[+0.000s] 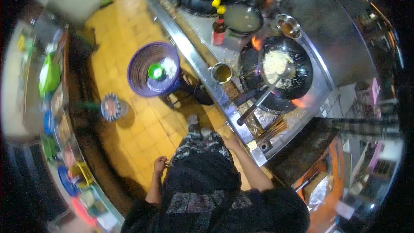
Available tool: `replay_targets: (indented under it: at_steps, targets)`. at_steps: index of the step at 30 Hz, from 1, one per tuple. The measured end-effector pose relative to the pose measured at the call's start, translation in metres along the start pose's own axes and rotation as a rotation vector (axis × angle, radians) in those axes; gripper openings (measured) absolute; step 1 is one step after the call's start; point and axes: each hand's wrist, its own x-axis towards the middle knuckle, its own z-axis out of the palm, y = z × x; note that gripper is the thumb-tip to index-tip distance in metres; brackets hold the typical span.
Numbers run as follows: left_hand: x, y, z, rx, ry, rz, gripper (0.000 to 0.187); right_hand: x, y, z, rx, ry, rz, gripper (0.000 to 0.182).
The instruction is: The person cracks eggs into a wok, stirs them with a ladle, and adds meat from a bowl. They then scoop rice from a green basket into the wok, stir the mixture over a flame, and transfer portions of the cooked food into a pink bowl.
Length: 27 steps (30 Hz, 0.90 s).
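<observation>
My left hand (161, 164) hangs beside my leg with its fingers curled in and nothing visible in them. At the front edge of the metal stove counter (181, 45) is my right hand (229, 140), low by my thigh; its fingers are too blurred to read. Nearest to it, a ladle (267, 93) rests in a black wok (304, 62), its dark handle end reaching over the counter edge. Pale, egg-like food (274, 65) lies in the wok, touched by the ladle's bowl. Orange flames (257, 43) show around the wok.
A metal cup of yellowish liquid (222, 73) and a red-labelled bottle (218, 38) stand on the counter. A second pan (243, 18) holds cloudy liquid. A purple-rimmed basket (133, 77) and a patterned container (111, 107) stand over the yellow tiled floor (142, 136). Shelves line the left.
</observation>
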Motion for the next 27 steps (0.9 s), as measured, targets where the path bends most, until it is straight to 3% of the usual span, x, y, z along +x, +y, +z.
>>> replay_targets:
  at_steps: [2, 5, 7, 10, 11, 13, 15, 16, 18, 22, 23, 25, 26, 27]
  targets:
    - [-0.008, -0.047, -0.014, -0.077, 0.069, 0.026, 0.022, 0.047, 0.06, 0.026, -0.311, 0.171, 0.008, 0.044]
    - [-0.063, -0.057, -0.041, -0.08, 0.13, -0.08, 0.022, 0.089, 0.128, 0.035, -0.475, 0.203, -0.006, 0.044]
    - [-0.082, -0.088, -0.058, 0.18, 0.173, -0.032, 0.025, 0.113, 0.153, 0.029, -0.538, 0.074, -0.052, 0.044]
    - [-0.092, -0.133, -0.072, 0.24, 0.289, 0.019, 0.029, 0.153, 0.173, 0.035, -0.647, -0.267, -0.109, 0.043]
    - [-0.103, -0.118, -0.062, -0.001, 0.405, -0.127, 0.029, 0.161, 0.177, 0.04, -0.699, -0.368, -0.128, 0.043]
    - [-0.083, -0.162, -0.068, 0.004, 0.553, 0.085, 0.032, 0.18, 0.163, 0.053, -0.823, -0.531, -0.147, 0.043]
    - [-0.118, -0.126, -0.073, -0.36, 0.54, -0.02, 0.034, 0.203, 0.147, 0.071, -0.954, -0.634, -0.147, 0.043]
    - [-0.116, -0.149, -0.075, -0.438, 0.592, -0.027, 0.034, 0.211, 0.125, 0.081, -1.036, -0.669, -0.149, 0.043]
    - [-0.106, -0.174, -0.073, -0.283, 0.73, -0.01, 0.034, 0.242, 0.078, 0.102, -1.16, -0.695, -0.168, 0.042]
    - [-0.109, -0.261, -0.067, -0.664, 0.858, -0.027, 0.027, 0.313, -0.03, 0.196, -1.354, -0.601, -0.282, 0.042]
    - [-0.121, -0.274, -0.065, -0.695, 0.884, -0.038, 0.027, 0.328, -0.058, 0.227, -1.389, -0.556, -0.342, 0.042]
    - [-0.151, -0.297, -0.054, -0.976, 0.922, -0.26, 0.02, 0.3, -0.125, 0.3, -1.348, -0.4, -0.592, 0.024]
    - [-0.156, -0.312, -0.05, -1.013, 0.937, -0.259, 0.02, 0.257, -0.152, 0.348, -1.131, -0.531, -1.084, 0.029]
    - [-0.162, -0.328, -0.038, -1.253, 1.073, -0.062, 0.018, 0.214, -0.181, 0.398, -0.938, -0.594, -1.597, 0.035]
